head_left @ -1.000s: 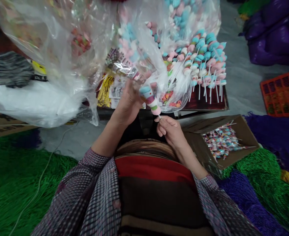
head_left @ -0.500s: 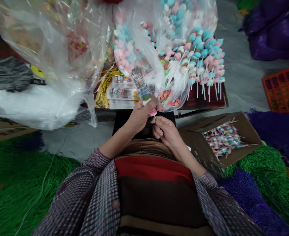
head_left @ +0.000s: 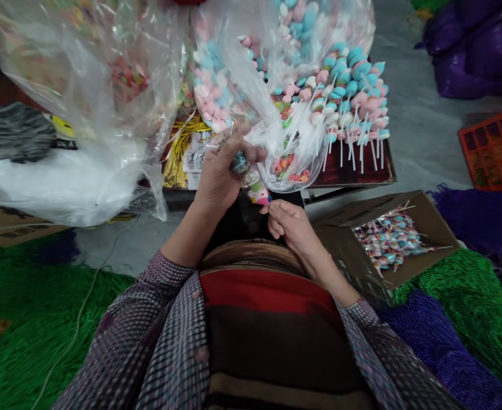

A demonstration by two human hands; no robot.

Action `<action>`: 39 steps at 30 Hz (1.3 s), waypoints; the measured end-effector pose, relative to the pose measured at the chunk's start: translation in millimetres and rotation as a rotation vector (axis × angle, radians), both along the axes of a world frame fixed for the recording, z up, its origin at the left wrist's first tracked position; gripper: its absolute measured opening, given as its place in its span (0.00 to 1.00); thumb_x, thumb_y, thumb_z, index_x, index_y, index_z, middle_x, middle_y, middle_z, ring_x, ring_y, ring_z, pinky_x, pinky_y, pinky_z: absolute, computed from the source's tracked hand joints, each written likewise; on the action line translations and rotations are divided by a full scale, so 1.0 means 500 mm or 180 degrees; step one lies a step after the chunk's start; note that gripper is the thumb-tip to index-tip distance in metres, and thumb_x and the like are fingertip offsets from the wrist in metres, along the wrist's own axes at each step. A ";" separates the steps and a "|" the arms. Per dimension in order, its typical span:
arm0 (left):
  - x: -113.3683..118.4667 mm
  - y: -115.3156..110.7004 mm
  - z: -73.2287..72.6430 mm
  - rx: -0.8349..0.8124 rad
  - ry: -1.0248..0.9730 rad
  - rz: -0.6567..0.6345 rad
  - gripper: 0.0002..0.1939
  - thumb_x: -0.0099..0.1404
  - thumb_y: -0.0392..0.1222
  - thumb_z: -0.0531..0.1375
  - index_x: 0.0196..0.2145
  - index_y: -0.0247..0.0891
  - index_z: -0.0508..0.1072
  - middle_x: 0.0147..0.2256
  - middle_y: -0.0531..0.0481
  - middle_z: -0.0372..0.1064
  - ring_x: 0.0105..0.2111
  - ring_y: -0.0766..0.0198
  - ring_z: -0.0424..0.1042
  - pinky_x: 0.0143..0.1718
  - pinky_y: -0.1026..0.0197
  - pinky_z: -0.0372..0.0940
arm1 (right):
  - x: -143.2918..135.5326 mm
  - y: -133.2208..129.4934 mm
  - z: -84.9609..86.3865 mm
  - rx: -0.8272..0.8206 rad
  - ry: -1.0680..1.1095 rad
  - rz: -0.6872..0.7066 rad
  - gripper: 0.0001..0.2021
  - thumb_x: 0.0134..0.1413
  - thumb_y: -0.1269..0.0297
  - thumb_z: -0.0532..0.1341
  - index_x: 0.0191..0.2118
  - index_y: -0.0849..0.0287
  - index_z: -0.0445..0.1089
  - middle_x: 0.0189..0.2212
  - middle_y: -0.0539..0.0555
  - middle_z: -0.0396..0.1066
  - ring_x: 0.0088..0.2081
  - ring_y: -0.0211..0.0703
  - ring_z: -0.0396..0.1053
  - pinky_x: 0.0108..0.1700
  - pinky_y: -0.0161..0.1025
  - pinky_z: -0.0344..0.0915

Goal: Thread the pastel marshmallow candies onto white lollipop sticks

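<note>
A candy skewer (head_left: 257, 192), pink, white and green, hangs tilted between my two hands inside a clear printed wrapper (head_left: 239, 163). My left hand (head_left: 220, 171) is curled around the upper part of that wrapper, its fingertips smeared by motion. At the lower end, my right hand (head_left: 291, 224) pinches the candy's stick, which is mostly hidden by the fingers. Just beyond the hands lies a plastic bag of ring-shaped candies (head_left: 291, 165). To its right, several unwrapped marshmallow skewers (head_left: 353, 97) are piled with white sticks toward me.
A dark red table (head_left: 385, 171) carries large clear bags of candy (head_left: 118, 74), gold twist ties (head_left: 176, 165) and printed wrappers (head_left: 194, 160). At my right, a cardboard box (head_left: 436, 242) holds wrapped candies. An orange crate (head_left: 496, 148) and green and purple netting lie on the floor.
My left hand has slid up and left along the wrapper, uncovering the candy's lower part. My right hand has stayed nearly in place at the stick end.
</note>
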State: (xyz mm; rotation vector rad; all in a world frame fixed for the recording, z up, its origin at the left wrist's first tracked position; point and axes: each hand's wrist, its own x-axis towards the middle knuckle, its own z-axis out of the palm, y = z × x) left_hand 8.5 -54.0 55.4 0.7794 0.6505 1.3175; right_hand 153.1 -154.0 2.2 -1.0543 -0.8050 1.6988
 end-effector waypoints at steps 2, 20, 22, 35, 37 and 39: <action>0.019 -0.013 0.003 -0.0351 0.0209 0.0171 0.16 0.69 0.52 0.65 0.30 0.41 0.71 0.19 0.61 0.58 0.23 0.71 0.70 0.35 0.64 0.70 | -0.009 0.001 0.000 -0.0065 0.0054 0.0046 0.19 0.55 0.45 0.70 0.33 0.57 0.75 0.12 0.38 0.52 0.14 0.28 0.47 0.17 0.31 0.49; 0.053 -0.067 -0.053 -0.0805 0.0365 -0.0347 0.15 0.68 0.53 0.66 0.35 0.42 0.68 0.22 0.61 0.59 0.18 0.73 0.61 0.19 0.68 0.58 | -0.022 0.003 0.007 0.0240 -0.0648 -0.0357 0.22 0.55 0.39 0.68 0.34 0.56 0.71 0.19 0.43 0.72 0.18 0.32 0.66 0.24 0.32 0.64; 0.048 -0.081 -0.070 -0.0702 0.0760 -0.0634 0.19 0.67 0.61 0.65 0.39 0.43 0.69 0.25 0.60 0.63 0.18 0.73 0.60 0.19 0.67 0.57 | -0.023 0.005 0.007 0.0313 -0.0665 -0.0444 0.22 0.56 0.40 0.68 0.34 0.55 0.70 0.19 0.43 0.73 0.19 0.32 0.66 0.24 0.32 0.65; 0.007 -0.068 -0.086 0.0817 0.3028 -0.0837 0.35 0.75 0.63 0.52 0.15 0.40 0.67 0.15 0.52 0.64 0.19 0.66 0.63 0.29 0.62 0.57 | 0.005 0.006 -0.001 0.1140 -0.2096 -0.0364 0.22 0.69 0.52 0.58 0.63 0.50 0.70 0.25 0.45 0.75 0.26 0.39 0.71 0.36 0.42 0.71; 0.010 -0.071 -0.079 0.0655 0.2949 -0.1058 0.35 0.75 0.60 0.55 0.13 0.39 0.67 0.14 0.52 0.65 0.19 0.67 0.66 0.30 0.63 0.59 | 0.000 0.008 0.001 0.1188 -0.2136 -0.0345 0.21 0.68 0.51 0.58 0.61 0.51 0.74 0.24 0.46 0.73 0.25 0.39 0.70 0.35 0.42 0.71; 0.008 -0.073 -0.076 0.0522 0.2839 -0.1186 0.35 0.75 0.58 0.56 0.12 0.39 0.67 0.14 0.52 0.66 0.19 0.68 0.67 0.30 0.65 0.60 | -0.005 0.010 0.003 0.1165 -0.2102 -0.0403 0.20 0.67 0.51 0.59 0.59 0.51 0.76 0.23 0.46 0.72 0.24 0.38 0.68 0.34 0.41 0.71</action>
